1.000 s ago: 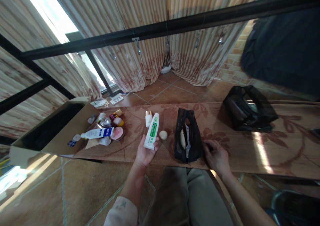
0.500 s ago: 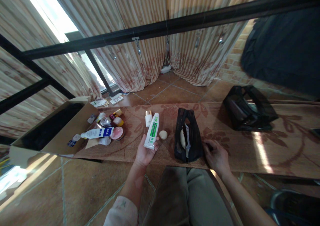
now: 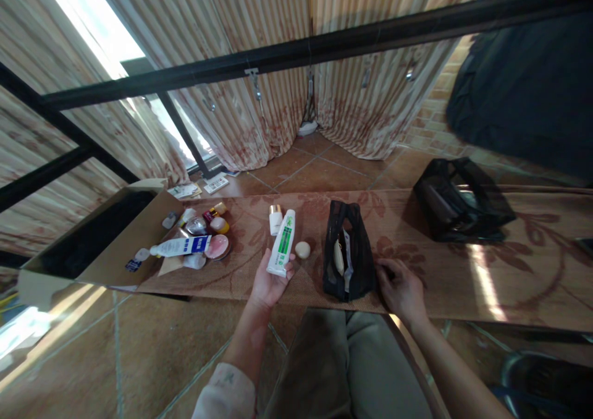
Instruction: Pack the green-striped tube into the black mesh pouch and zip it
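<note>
The person's left hand (image 3: 269, 286) holds a long white squeeze tube with green print (image 3: 281, 246), with the fingers and thumb around its flat bottom end and the cap end pointing away. The tube is over a brown cloth with darker leaf shapes (image 3: 393, 196), between a heap of little jars and bottles (image 3: 196, 226) and a soft black mesh bag (image 3: 356, 277). A small white bottle with a gold cap (image 3: 274, 224) is just past it, and a small round cream-coloured thing (image 3: 302, 249) is beside it. The right hand (image 3: 402, 292) rests close by the bag's right side, its fingers curled (whether they pinch anything, nobody can tell from here). The bag's top is open, with pale things inside. The step in hand looks like holding the tube out. Moving it next would call for a snug hold and a lift clear of the bottle.
</note>
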A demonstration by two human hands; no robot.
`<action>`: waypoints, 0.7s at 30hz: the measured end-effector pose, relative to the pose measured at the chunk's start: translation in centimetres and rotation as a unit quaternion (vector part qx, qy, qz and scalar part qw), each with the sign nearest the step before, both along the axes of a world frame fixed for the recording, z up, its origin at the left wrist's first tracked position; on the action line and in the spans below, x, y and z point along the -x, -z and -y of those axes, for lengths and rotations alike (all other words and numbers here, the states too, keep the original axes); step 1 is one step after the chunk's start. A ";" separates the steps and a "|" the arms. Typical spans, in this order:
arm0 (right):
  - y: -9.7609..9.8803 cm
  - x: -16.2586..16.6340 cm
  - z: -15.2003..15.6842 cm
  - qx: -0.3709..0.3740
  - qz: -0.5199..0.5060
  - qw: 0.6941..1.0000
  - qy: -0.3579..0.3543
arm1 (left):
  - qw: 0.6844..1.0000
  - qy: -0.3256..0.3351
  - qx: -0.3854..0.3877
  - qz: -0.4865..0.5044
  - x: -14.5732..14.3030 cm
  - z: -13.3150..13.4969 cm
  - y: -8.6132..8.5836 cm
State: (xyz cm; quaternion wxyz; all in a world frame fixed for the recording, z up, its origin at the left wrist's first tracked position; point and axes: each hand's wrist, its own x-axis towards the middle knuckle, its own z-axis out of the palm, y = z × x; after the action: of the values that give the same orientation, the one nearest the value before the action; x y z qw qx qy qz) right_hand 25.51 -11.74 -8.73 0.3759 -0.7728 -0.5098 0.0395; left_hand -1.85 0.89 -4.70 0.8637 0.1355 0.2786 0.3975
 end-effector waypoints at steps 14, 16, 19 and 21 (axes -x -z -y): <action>-0.2 0.1 0.0 0.007 0.002 1.000 0.003 | 1.000 0.006 -0.008 0.000 0.0 -0.1 0.1; -0.1 0.1 0.0 0.006 0.004 1.000 0.002 | 1.000 0.004 -0.008 -0.003 0.0 -0.1 0.1; 0.0 0.1 0.0 0.004 0.005 1.000 0.002 | 1.000 0.004 -0.006 -0.003 0.0 0.0 0.0; 0.0 0.1 0.0 -0.001 0.002 1.000 0.003 | 1.000 0.003 -0.005 -0.001 0.0 0.0 0.0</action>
State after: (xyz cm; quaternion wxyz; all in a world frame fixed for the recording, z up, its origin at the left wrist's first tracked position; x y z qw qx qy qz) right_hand 25.44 -11.71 -8.73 0.3757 -0.7742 -0.5080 0.0368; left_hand -1.85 0.92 -4.70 0.8637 0.1415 0.2772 0.3965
